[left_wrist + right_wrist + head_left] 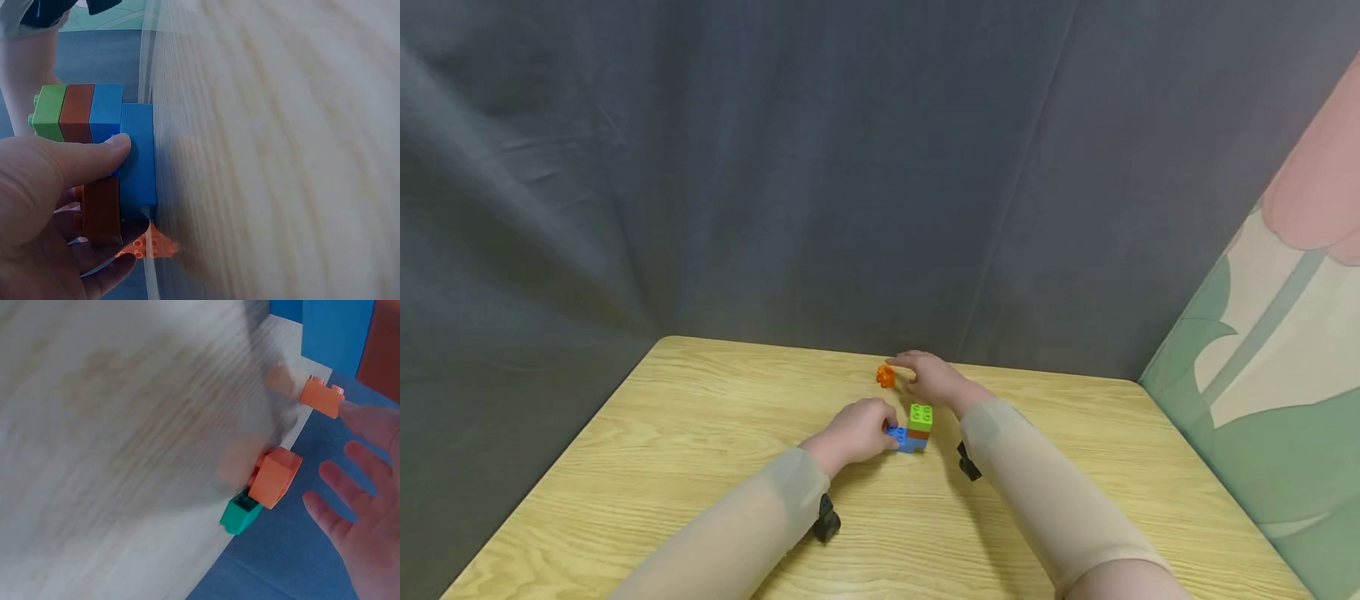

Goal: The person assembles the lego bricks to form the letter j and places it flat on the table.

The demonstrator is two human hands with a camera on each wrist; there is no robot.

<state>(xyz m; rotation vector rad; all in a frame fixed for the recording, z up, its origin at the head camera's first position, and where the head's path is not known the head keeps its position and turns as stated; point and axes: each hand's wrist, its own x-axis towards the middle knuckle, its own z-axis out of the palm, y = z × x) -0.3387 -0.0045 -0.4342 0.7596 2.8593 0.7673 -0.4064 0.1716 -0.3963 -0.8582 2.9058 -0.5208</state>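
My left hand [861, 429] holds a stack of toy building bricks [137, 162] on the table. Its thumb presses the blue side, while its fingers curl by a brown brick [101, 209]. At the stack's other end, a green brick [921, 417] tops a brown one and blue ones. Beyond the stack, my right hand [936, 379] reaches over the table with fingers spread and nothing in its grasp. Close to its fingertips lies an orange piece [886, 377]. The right wrist view shows a small orange brick [322, 397] by the thumb, another orange brick [275, 478] and a dark green brick [240, 514].
The wooden table [737, 400] ends at a dark grey curtain [850, 183] just behind the orange piece. On the right stands a panel with a flower pattern [1285, 375]. Black devices [826, 521] are strapped at both wrists.
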